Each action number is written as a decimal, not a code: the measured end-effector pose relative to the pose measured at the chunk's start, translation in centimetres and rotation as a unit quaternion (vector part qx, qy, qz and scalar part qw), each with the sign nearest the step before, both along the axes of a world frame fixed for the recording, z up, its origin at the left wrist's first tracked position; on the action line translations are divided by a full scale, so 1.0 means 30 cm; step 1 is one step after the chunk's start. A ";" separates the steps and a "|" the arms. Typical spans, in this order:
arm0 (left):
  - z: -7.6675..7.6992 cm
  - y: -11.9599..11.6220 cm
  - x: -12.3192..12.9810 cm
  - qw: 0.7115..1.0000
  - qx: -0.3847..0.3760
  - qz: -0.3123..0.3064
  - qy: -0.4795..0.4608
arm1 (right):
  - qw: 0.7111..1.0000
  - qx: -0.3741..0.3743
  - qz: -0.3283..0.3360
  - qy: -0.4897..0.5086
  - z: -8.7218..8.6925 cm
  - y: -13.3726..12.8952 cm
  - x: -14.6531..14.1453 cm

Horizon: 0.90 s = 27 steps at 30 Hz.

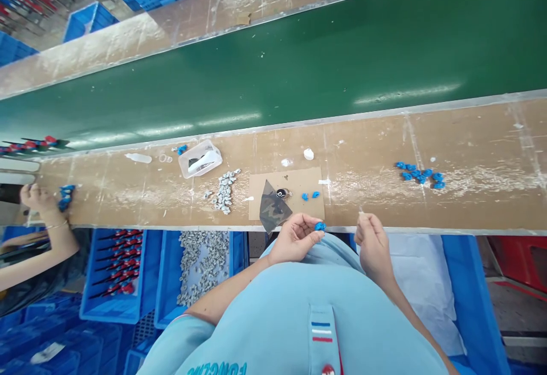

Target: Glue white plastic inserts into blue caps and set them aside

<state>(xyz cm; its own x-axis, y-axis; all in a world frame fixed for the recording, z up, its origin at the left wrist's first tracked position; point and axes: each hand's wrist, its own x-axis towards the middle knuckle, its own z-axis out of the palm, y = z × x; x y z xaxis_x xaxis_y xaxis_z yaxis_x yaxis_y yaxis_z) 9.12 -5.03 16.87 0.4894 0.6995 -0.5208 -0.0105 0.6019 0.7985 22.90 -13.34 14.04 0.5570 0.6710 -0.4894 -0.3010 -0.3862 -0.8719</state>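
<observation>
My left hand (297, 238) pinches a small blue part (319, 226) between thumb and fingertips at the bench's front edge. To its right, my right hand (372, 241) is closed, with a thin pale tip (361, 210) poking up from the fingers; its kind is too small to make out. Just beyond my left hand lies a cardboard sheet (310, 178). On it are two loose blue parts (305, 196), a dark camouflage-patterned scrap (273, 208) and a small round black item (281, 193).
Small grey parts (224, 191) lie in a pile left of the cardboard, near a clear plastic tub (200, 159). Several blue parts (421, 175) sit to the right. Beyond runs a green belt (299, 67). Blue crates (160, 284) stand below; a co-worker's hand (40, 199) is far left.
</observation>
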 end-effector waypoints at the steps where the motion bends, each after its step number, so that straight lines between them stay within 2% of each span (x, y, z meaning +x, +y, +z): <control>1: 0.002 0.002 0.002 1.000 -0.006 -0.002 -0.001 | 1.000 -0.003 -0.023 0.001 -0.004 -0.006 0.008; 3: 0.004 0.009 0.010 1.000 -0.018 -0.005 -0.007 | 1.000 0.004 0.006 -0.007 0.003 -0.016 0.010; 7: 0.005 0.016 0.020 1.000 -0.019 -0.010 -0.014 | 0.987 0.042 0.156 -0.018 0.054 -0.009 -0.028; 9: 0.005 0.015 0.020 1.000 -0.017 -0.014 -0.013 | 0.982 0.051 0.183 -0.019 0.069 0.002 -0.042; 11: 0.007 0.014 0.018 1.000 -0.017 -0.017 -0.012 | 0.978 0.048 0.204 0.024 0.063 0.008 -0.044; 13: 0.012 0.013 0.017 1.000 -0.020 -0.018 -0.013 | 0.968 0.043 0.221 0.108 0.041 0.007 -0.039; 16: 0.022 0.013 0.016 0.999 -0.022 -0.016 -0.017 | 0.951 0.044 0.222 0.212 0.008 -0.002 -0.035; 20: 0.026 0.006 0.010 1.000 -0.020 -0.014 -0.012 | 0.948 0.048 0.190 0.251 0.006 -0.007 -0.048; 23: 0.015 -0.003 0.004 1.000 -0.010 -0.011 0.000 | 0.963 0.044 0.150 0.219 0.025 -0.013 -0.063; 27: 0.006 -0.005 0.008 1.000 -0.002 -0.015 0.010 | 0.987 0.036 0.112 0.113 0.037 -0.026 -0.088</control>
<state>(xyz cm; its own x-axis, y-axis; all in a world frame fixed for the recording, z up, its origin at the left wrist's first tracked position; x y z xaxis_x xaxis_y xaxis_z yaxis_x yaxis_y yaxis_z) 9.37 -5.19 17.05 0.4998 0.6820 -0.5339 0.0244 0.6050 0.7958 20.27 -14.11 15.15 0.2732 0.8028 -0.5300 -0.4041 -0.4042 -0.8205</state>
